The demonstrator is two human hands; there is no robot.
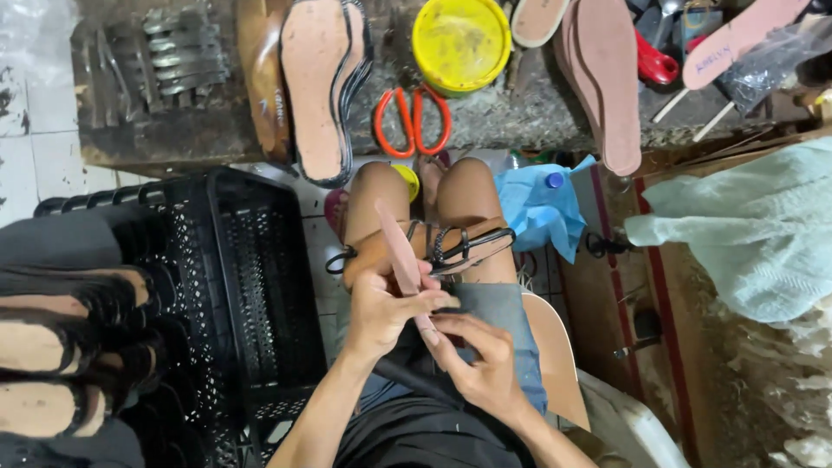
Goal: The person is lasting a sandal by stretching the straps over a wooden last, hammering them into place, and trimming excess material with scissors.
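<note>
We gripped a thin pink insole (400,251) edge-up over our lap: our left hand (381,312) closed around its middle, our right hand (485,364) pinching its near end. Just beyond our hands a strappy sandal (451,247) lay across our knees; orange scissors (412,121) sat farther ahead.

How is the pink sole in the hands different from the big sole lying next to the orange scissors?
The held sole is seen edge-on, so it looks thin, gripped by the left hand and the right hand. The bench sole lies flat with its whole face showing, and no hand touches it. The bench sole has a dark rim; none shows on the held sole. Both are pinkish-tan and foot-shaped.
</note>
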